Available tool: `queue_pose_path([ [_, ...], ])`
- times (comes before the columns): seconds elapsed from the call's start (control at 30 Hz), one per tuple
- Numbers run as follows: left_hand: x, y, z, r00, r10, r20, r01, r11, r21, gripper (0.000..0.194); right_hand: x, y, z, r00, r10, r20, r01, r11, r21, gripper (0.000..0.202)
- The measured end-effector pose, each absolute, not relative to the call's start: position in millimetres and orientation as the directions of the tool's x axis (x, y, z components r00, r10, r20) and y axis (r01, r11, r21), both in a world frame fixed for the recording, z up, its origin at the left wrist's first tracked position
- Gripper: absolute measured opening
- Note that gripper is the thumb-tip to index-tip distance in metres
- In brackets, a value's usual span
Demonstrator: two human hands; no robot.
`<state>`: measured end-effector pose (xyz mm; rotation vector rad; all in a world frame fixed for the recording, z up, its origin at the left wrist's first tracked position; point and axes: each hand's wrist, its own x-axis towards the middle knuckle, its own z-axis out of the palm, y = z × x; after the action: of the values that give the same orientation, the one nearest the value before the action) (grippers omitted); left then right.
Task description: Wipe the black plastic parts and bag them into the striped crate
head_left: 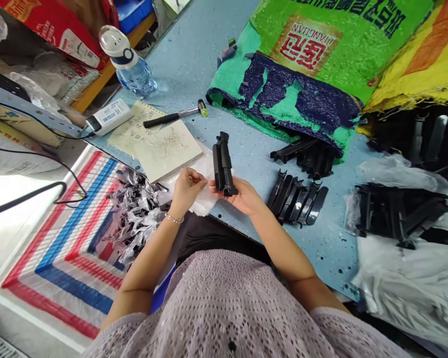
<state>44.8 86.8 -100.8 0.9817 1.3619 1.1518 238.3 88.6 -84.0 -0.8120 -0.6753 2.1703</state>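
Observation:
My right hand (242, 196) is closed around the lower end of a black plastic part (223, 164), a long, narrow, channel-like piece held above the table edge. My left hand (187, 189) is pinched closed beside it, fingertips at a thin clear plastic bag (201, 203) spread under both hands. The fingertips of my two hands almost meet. To the right of my right hand lies a row of several similar black parts (296, 199). More black parts (313, 156) stick out of the mouth of a green woven sack (332, 54).
A hammer (168, 118) and a pale pad (168, 149) lie on the blue table (194, 59), near a water bottle (130, 64) and a white box (110, 117). At left, a striped bag (74, 258) holds bagged parts (138, 214). More black parts (403, 209) lie far right.

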Motion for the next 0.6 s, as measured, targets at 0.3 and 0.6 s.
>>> queue_pose_path([
  [0.3, 40, 79, -112, -0.146, 0.975, -0.168, 0.294, 0.205, 0.933, 0.017, 243, 90, -97, -0.344, 0.858, -0.382, -0.466, -0.509, -0.723, 0.03],
  [0.6, 20, 80, -61, 0.247, 0.964, 0.096, 0.821, -0.261, 0.508, 0.032, 240, 83, -106, -0.361, 0.853, -0.377, -0.408, -0.508, -0.759, 0.03],
])
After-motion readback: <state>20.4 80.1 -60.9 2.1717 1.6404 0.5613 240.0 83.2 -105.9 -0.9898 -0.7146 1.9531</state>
